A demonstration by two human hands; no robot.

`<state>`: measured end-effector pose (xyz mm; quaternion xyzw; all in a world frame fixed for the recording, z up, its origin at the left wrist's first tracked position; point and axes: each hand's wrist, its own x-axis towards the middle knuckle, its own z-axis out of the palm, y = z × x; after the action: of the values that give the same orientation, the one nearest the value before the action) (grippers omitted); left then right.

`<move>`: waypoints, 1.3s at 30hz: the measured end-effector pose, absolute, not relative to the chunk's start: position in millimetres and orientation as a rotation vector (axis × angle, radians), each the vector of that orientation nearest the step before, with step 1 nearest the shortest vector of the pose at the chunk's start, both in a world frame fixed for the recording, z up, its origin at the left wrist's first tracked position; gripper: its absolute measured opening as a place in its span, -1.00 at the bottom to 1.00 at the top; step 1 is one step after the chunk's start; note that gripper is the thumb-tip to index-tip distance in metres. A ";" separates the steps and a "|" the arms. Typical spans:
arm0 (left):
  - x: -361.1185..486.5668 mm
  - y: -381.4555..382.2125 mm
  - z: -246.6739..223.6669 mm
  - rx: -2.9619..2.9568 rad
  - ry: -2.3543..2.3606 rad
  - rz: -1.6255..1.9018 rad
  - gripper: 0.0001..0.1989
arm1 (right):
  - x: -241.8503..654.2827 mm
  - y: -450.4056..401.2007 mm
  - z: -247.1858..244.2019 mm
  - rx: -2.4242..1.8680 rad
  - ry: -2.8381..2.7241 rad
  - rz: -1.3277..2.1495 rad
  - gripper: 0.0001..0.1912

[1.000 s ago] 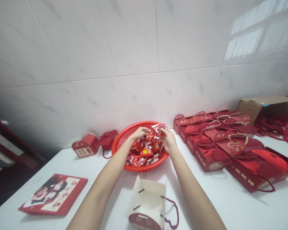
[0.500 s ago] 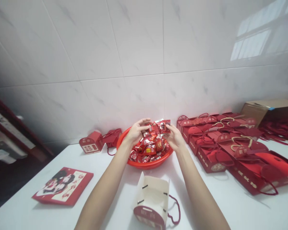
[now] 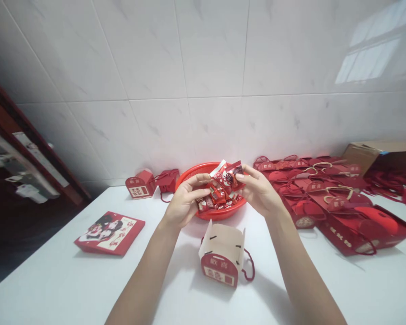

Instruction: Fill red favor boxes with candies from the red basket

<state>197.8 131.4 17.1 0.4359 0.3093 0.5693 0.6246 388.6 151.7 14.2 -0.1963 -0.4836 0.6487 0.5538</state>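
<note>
My right hand (image 3: 260,190) pinches a shiny red wrapped candy (image 3: 232,177) between thumb and fingers. My left hand (image 3: 188,198) curls against the left side of several red candy packets, thumb and fingers closed on wrapped candies. Both hands are above the front of a red plastic basket (image 3: 191,171), which holds more wrapped candies (image 3: 207,204). Nearer to me, between my forearms, stands an open red gift box (image 3: 219,267) with a cream inside, black slots and a dark red cord loop (image 3: 249,266) on its right.
On the left lie a flat red printed box (image 3: 111,232) and, behind it, two small red boxes (image 3: 141,185). Rows of red gift boxes (image 3: 345,221) fill the right side. A cardboard box (image 3: 375,153) with red cords stands at the far right, by the tiled wall.
Both hands have come nearer to me from the basket, with candies lifted toward the open gift box. The view has shifted, so more of the open box's front shows.
</note>
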 end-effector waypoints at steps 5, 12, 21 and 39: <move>194.6 120.3 13.1 1.097 0.742 1.288 -0.73 | 397.0 131.3 18.0 -0.501 -1.299 1.423 -0.79; 193.7 113.0 7.3 1.292 0.761 1.196 -0.65 | 408.8 118.1 21.7 -0.573 -1.589 1.330 -0.80; 195.6 99.0 8.6 1.535 0.825 0.866 -0.50 | 417.5 104.8 30.9 -0.771 -1.919 1.135 -0.82; 191.9 102.3 0.4 1.700 0.967 0.824 -0.30 | 419.8 104.5 32.4 -0.813 -2.165 0.924 -0.92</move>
<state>191.9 102.3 0.4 0.6992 0.3979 0.3389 0.4878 419.8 104.5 32.4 -0.3092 -0.8236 0.3517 0.3200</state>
